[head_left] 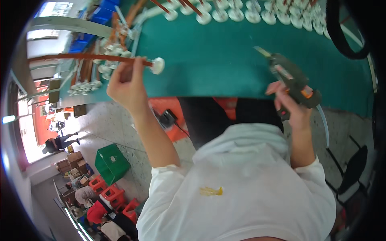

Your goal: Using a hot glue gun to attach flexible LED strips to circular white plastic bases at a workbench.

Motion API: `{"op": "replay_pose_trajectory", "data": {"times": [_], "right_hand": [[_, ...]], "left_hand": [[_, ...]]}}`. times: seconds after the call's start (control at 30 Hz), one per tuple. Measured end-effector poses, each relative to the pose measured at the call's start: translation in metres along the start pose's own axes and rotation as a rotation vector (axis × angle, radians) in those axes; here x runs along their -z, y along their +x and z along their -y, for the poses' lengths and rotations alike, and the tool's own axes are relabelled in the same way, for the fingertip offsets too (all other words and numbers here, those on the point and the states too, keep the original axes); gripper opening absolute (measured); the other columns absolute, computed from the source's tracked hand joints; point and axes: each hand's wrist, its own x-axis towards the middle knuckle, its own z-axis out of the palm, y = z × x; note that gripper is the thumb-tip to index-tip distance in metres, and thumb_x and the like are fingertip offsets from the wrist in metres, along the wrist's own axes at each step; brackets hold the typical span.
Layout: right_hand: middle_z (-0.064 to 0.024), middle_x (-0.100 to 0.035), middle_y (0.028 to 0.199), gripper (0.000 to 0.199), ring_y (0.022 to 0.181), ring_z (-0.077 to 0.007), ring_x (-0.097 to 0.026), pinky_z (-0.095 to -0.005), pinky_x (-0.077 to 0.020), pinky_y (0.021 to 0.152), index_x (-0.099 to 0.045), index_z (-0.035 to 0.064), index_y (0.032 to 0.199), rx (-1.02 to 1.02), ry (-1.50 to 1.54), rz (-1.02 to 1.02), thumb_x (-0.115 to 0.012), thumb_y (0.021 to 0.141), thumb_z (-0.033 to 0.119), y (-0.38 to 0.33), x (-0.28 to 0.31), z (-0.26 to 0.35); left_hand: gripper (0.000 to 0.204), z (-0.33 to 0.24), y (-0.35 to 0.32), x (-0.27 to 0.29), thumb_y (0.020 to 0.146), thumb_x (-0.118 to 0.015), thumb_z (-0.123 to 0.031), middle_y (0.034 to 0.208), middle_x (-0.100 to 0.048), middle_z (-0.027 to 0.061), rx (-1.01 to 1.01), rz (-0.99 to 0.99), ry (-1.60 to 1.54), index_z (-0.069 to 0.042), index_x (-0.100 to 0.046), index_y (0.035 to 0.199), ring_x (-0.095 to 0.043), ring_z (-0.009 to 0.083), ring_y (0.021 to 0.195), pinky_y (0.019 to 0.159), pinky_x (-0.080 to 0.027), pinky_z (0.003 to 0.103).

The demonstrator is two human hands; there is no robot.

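Between the thumb and fingers of my left hand (129, 82) is a long brown rod (90, 57) with a round white disc (158, 66) on its right end. The rod lies nearly level, raised above the near left part of the green table (201, 60). My right hand (292, 104) is wrapped round the handle of a dark glue gun (291, 76). Its nozzle points up and left, away from the disc. A pale glue stick (323, 124) trails from the gun's back end.
Several white discs with rods (237, 14) line the table's far edge. More rods with white ends (114, 50) are heaped at the left. A black strap (341, 32) hangs at the right. Behind me are a green bin (111, 162), red stools (112, 195) and other people.
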Motion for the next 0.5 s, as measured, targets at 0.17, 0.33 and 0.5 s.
{"op": "replay_pose_trajectory", "data": {"times": [0.17,0.33,0.5], "right_hand": [[-0.0114,-0.068,0.075,0.012,0.055,-0.0147,-0.060,-0.0260,-0.0456,0.051,-0.066,-0.0014,0.084,0.310,-0.356,0.280,-0.075,0.076,0.003,-0.017,-0.050,-0.010],[-0.0099,-0.061,0.064,0.013,0.050,-0.0189,-0.059,-0.0292,-0.0423,0.046,-0.066,-0.0017,0.081,0.224,-0.361,0.185,-0.077,0.074,0.001,-0.025,-0.069,-0.037],[-0.0096,-0.060,0.062,0.012,0.049,-0.0189,-0.059,-0.0286,-0.0428,0.046,-0.067,-0.0013,0.082,0.255,-0.404,0.164,-0.076,0.075,0.001,-0.020,-0.083,-0.046]], "left_hand": [[0.012,-0.019,-0.091,-0.032,0.081,-0.073,0.011,0.085,-0.073,0.0151,0.094,0.072,-0.122,0.008,-0.069,0.093,-0.072,0.0172,0.076,0.074,-0.058,0.026],[0.009,-0.002,-0.106,-0.040,0.081,-0.075,0.007,0.084,-0.074,0.0130,-0.009,0.133,0.016,0.005,-0.066,0.082,-0.070,0.0129,0.072,0.068,-0.055,0.022],[0.013,-0.005,-0.100,-0.031,0.081,-0.076,0.005,0.083,-0.074,0.0108,0.025,0.215,0.013,0.004,-0.064,0.081,-0.070,0.0100,0.073,0.063,-0.051,0.018]]}}
